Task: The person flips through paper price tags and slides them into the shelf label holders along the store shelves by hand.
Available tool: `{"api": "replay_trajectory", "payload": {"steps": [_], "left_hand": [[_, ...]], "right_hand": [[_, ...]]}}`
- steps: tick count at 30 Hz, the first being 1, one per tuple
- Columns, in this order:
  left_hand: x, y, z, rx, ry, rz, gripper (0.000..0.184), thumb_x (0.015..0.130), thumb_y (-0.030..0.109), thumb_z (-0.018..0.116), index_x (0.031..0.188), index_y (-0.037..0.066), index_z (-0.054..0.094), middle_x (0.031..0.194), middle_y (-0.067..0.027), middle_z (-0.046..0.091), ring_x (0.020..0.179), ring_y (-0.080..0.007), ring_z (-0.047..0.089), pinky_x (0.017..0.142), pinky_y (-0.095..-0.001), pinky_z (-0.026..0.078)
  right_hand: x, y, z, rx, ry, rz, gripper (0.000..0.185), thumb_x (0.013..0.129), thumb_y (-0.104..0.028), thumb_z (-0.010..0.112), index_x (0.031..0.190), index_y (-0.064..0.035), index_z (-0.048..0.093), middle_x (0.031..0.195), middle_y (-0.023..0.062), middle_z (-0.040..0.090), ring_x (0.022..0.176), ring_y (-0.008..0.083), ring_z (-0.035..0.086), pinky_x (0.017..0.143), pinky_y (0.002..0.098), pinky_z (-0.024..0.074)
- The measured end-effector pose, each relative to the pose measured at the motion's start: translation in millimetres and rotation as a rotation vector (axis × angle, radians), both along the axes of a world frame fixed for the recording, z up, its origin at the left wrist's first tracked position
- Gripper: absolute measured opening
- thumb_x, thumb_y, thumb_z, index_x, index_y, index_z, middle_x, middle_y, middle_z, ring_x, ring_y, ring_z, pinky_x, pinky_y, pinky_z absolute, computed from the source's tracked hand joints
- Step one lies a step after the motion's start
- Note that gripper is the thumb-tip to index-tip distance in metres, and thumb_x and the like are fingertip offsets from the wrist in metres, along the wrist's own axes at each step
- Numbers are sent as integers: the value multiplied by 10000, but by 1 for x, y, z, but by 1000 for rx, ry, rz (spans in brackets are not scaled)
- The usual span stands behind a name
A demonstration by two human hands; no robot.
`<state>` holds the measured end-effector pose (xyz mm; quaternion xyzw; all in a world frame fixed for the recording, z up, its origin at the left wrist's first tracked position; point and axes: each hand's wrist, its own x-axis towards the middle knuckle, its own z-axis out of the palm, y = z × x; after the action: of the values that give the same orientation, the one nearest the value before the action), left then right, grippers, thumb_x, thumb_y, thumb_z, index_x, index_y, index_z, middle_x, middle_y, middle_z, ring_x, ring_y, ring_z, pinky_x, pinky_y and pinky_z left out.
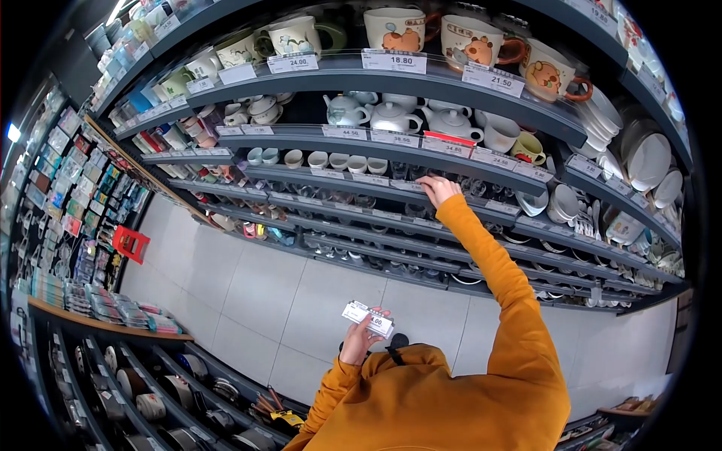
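Though two hands (355,347) (439,189), one tag stack (380,324).

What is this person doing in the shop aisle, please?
A person in an orange top is at a tableware shelf. The left hand holds a stack of price cards. The right hand is at a label-lined shelf edge; whether it grips anything is unclear. Teapots stand higher up.

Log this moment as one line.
left hand: holding white rectangular price tags | right hand: at long dark-grey shelf edge | pale round-bodied ceramic teapots: higher up
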<state>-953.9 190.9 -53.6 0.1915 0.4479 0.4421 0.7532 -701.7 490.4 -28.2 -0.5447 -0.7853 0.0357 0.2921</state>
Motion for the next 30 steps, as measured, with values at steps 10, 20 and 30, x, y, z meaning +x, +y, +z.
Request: {"api": "replay_trajectory", "payload": {"steps": [10,20,30], "left_hand": [[17,19,26,49,51,-32,378,996,291,404,1294,69,474,1235,-107,598,1005,-138,604,725,-248,485],[32,44,61,171,8,-43,404,989,279,420,1303,26,448,1232,-122,590,1027,-169,609,711,-249,505],[54,71,110,410,113,28,400,997,200,459,1287,-76,468,1231,-153,588,967,-165,631,699,-272,559]], "right_hand": [[-3,-3,-13,-13,-1,-7,196,889,-213,561,1032,-171,688,1067,22,641,836,302,651,717,419,538],[-17,-50,19,-22,363,-26,223,882,-185,609,1096,-150,661,1107,4,585,671,233,634,620,352,511],[-22,-223,66,-636,1208,191,150,912,-155,621,896,-8,596,731,25,608,599,63,548,534,197,434]]}}
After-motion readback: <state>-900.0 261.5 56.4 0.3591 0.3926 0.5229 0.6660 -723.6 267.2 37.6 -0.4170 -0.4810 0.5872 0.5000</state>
